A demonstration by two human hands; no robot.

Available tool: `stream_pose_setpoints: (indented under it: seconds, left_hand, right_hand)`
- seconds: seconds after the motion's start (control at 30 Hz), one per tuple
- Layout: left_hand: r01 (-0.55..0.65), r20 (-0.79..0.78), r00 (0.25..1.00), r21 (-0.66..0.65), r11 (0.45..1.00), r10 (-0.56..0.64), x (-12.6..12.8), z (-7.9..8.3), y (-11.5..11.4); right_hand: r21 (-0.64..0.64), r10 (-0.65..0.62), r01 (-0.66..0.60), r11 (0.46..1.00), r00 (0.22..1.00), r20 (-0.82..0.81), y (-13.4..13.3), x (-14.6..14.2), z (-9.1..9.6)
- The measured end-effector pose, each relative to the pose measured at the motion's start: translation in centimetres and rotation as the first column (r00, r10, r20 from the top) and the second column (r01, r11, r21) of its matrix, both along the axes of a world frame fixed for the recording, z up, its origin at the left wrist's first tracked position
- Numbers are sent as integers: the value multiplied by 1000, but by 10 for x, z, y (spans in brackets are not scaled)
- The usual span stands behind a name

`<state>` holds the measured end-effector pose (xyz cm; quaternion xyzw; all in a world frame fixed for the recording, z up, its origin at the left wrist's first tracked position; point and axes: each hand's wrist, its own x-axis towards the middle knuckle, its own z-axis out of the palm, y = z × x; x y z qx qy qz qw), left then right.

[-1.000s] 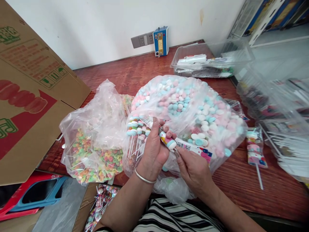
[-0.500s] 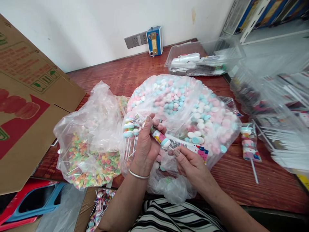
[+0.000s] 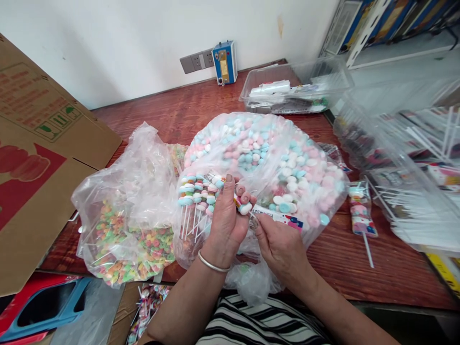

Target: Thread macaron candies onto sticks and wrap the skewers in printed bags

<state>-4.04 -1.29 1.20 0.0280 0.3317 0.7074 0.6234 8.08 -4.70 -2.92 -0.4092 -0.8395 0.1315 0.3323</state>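
My left hand (image 3: pixel 228 218) is closed around a wrapped candy lollipop (image 3: pixel 245 209), its fingers covering most of it. Where the white stick comes out at the lower end, my right hand (image 3: pixel 282 244) pinches, its fingertips partly hidden. Left of my left hand, several unwrapped candy skewers (image 3: pixel 196 194) with white sticks lie on a large clear bag of pastel candies (image 3: pixel 251 143). Under the right-hand fingers, a printed wrapper (image 3: pixel 283 218) lies on that bag. Farther right, another wrapped lollipop (image 3: pixel 360 213) rests on the table.
A clear bag of small coloured ring candies (image 3: pixel 134 244) lies to the left, near a cardboard carton (image 3: pixel 43 143). Clear plastic bins (image 3: pixel 298 76) hold wrappers and sticks at the back and right. A blue device (image 3: pixel 224 63) stands by the wall on the wooden table (image 3: pixel 143 110).
My left fingers have curled farther over the lollipop, hiding more of it. My right hand has closed in and turned more knuckles-up at the stick. More skewers show beside my left hand.
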Motion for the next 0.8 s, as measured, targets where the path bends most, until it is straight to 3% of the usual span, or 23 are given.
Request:
stream_pose_setpoints:
  seconds: [0.1, 0.2, 0.3, 0.37, 0.43, 0.47, 0.5, 0.53, 0.57, 0.6, 0.63, 0.67, 0.7, 0.73, 0.77, 0.8]
  left_hand:
    - [-27, -56, 998, 20, 999, 28, -6, 1, 0]
    - [-65, -48, 996, 74, 995, 69, -13, 5, 3]
    - [-65, -15, 998, 63, 996, 66, -14, 8, 4]
    - [-68, 22, 998, 42, 997, 67, -13, 10, 4]
    - [-68, 60, 996, 56, 996, 64, -14, 11, 4]
    - [-61, 83, 995, 73, 995, 55, -14, 11, 4]
    - [-50, 111, 993, 93, 994, 40, -15, 11, 4]
    - [-35, 143, 990, 112, 993, 19, -15, 11, 5]
    - [-17, 176, 984, 128, 992, -6, -14, 10, 5]
    - [3, 205, 978, 137, 991, -32, -12, 9, 5]
    - [22, 224, 973, 140, 990, -54, -9, 8, 5]
    - [38, 230, 971, 133, 990, -68, -6, 6, 5]
    - [46, 222, 972, 117, 992, -72, -2, 3, 5]
    - [47, 198, 978, 96, 994, -65, 1, 1, 5]
    - [38, 162, 985, 73, 997, -49, 4, -1, 4]
    - [21, 123, 992, 49, 999, -26, 5, -3, 4]
  right_hand:
    - [-89, 28, -33, 995, 998, -53, -1, 2, -4]
    - [101, -17, 20, 995, 999, -28, 0, 6, -10]
    - [287, -78, 68, 955, 997, 22, 3, 10, -13]
    - [207, -37, 46, 977, 998, -48, 5, 12, -13]
    - [-120, 35, -65, 991, 971, -237, 4, 14, -10]
    - [-336, 39, -173, 926, 928, -371, 3, 14, -8]
    - [-529, -3, -306, 792, 863, -504, 1, 14, -6]
    - [-659, -89, -442, 608, 788, -610, -1, 13, -3]
    - [-709, -194, -564, 422, 708, -679, -4, 11, -1]
    - [-698, -295, -662, 273, 634, -715, -6, 9, 1]
    - [-665, -375, -726, 174, 575, -727, -8, 7, 3]
    - [-640, -426, -758, 125, 542, -725, -9, 4, 4]
    - [-636, -449, -762, 124, 529, -721, -9, 1, 4]
    - [-652, -443, -739, 171, 533, -720, -9, -1, 4]
    - [-684, -408, -682, 258, 565, -717, -8, -2, 3]
    - [-714, -346, -586, 383, 626, -699, -6, -3, 1]
